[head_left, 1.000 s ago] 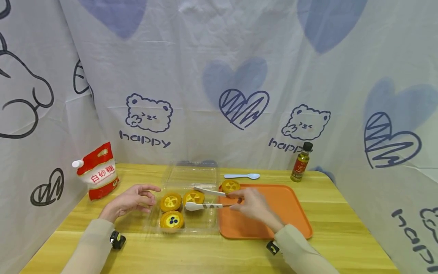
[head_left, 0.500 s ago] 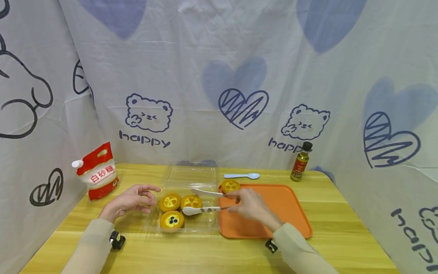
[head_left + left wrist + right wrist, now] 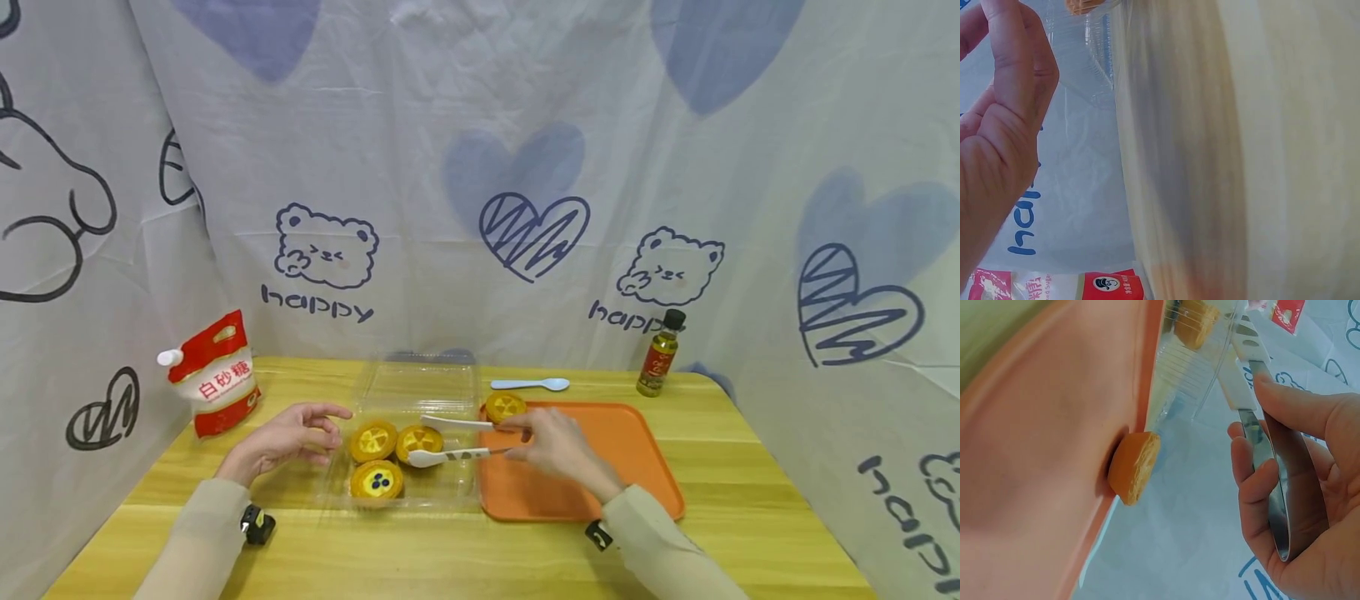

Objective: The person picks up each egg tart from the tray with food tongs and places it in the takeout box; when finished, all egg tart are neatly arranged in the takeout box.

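Note:
My right hand (image 3: 557, 447) holds metal tongs (image 3: 1284, 494) with white tips, fingers and thumb curled round the arms. In the head view, the spread white tips lie over a clear plastic box (image 3: 450, 490), beside a fruit-topped egg tart (image 3: 417, 440). Another such tart (image 3: 372, 440) and one with dark berries (image 3: 377, 481) sit in the box's left part. A further tart (image 3: 506, 407) rests on the orange tray (image 3: 630, 467), at its far left corner. Near the box's left side, my left hand (image 3: 294, 439) hovers with loosely bent fingers, holding nothing.
A red-and-white sugar pouch (image 3: 222, 377) stands at the left. The box's clear lid (image 3: 420, 386) is raised at the back. A pale blue spoon (image 3: 529, 385) lies behind the tray, and an oil bottle (image 3: 659, 357) stands at the back right.
The tart beside the tongs has come down and slightly left, near the other fruit tart. The tongs dipped left, then shifted slightly back right. My left hand stays still.

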